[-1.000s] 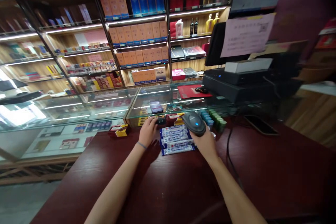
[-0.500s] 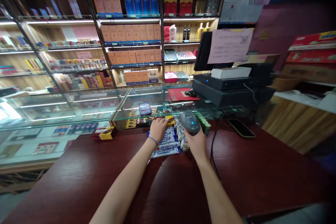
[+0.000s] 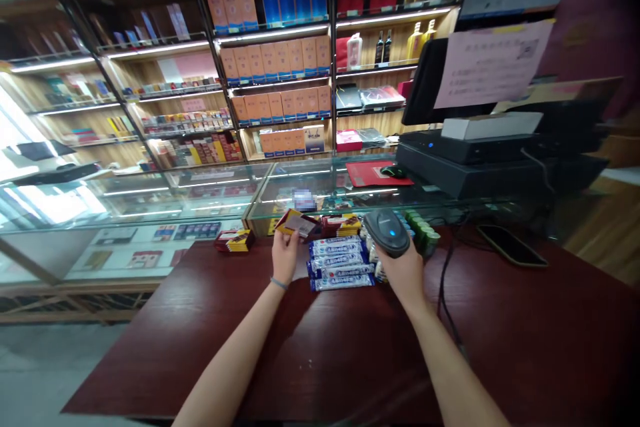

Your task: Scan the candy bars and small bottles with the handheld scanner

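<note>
Head view: blue-white packs (image 3: pixel 343 260) lie aligned on the surface (image 3: pixel 320 360), probably for compactness. Right grip (image 3: pixel 404 272) clasps the scanner (image 3: pixel 386 230) beneath its head. Left grip (image 3: pixel 285 256) pinches the yellow-maroon packet (image 3: pixel 295 221) by its near edge, apparently leaving its pale panel uncovered.

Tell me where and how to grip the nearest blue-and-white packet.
Probably pinch the blue-and-white packet by its left end, coming from the near left. It is long and flat, lying crosswise with tabletop along its near edge, while its right end points toward the small containers and right hand.
</note>
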Demonstrator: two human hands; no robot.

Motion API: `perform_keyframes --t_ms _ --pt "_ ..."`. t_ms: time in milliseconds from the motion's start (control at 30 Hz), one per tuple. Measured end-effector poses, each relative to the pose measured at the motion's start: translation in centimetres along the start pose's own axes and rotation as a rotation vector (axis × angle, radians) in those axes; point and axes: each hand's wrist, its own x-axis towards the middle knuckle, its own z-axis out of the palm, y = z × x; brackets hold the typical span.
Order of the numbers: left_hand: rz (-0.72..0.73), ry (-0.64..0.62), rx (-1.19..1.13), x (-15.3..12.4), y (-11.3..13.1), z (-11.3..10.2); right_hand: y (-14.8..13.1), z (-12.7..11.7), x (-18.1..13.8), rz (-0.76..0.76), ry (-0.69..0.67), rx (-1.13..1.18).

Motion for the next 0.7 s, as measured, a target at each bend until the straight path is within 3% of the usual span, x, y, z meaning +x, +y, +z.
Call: perform_keyframes --t_ms 167,267,433,700 --pt "-0.292 0.081 -0.447 -0.8 -2.3 -3.1 -0.9 1.0 -1.4 -0.078 -0.081 0.034" --pt "-0.388 0.145 -0.529 -1.1 -3.4 -4.2 -1.3 1.9 -2.7 -0.115 -0.268 0.058" --pt "-0.438 0.206 -0.603 -0.9 -4.2 -4.7 -1.8 3.9 -5.3 -0.164 -0.635 -0.071" --pt "-0.435 0.195 -0.612 -0.9 -4.1 -4.7 -2.2 4.7 -6.5 -0.271 -0.769 -0.189"
